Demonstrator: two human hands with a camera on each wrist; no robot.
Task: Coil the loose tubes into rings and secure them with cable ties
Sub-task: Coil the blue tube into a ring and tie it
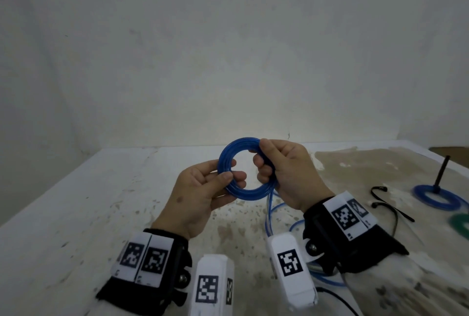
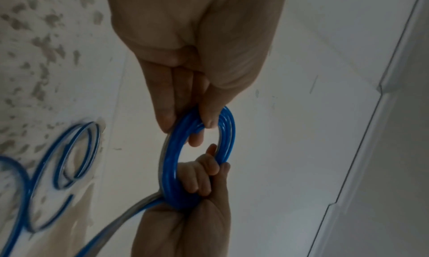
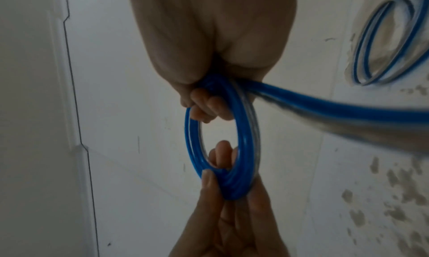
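Blue tubing (image 1: pixel 247 167) is held above the table (image 1: pixel 76 214) as a ring: pinched by the left hand (image 1: pixel 203 189), clasped by the right hand (image 1: pixel 284 171), so wound turns are kept together while the loose tail (image 2: pixel 58 162) is left trailing

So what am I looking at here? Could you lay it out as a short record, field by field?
held item: blue tube coil, several turns, lifted above the table
left hand: pinches the coil's left side, thumb in front
right hand: fingers curled round the coil's right side
uncoiled tube: trails down from the right hand to loose loops on the table
cable tie on held coil: none visible
far right: finished blue ring round a black peg, edge of a green ring, black cable ties
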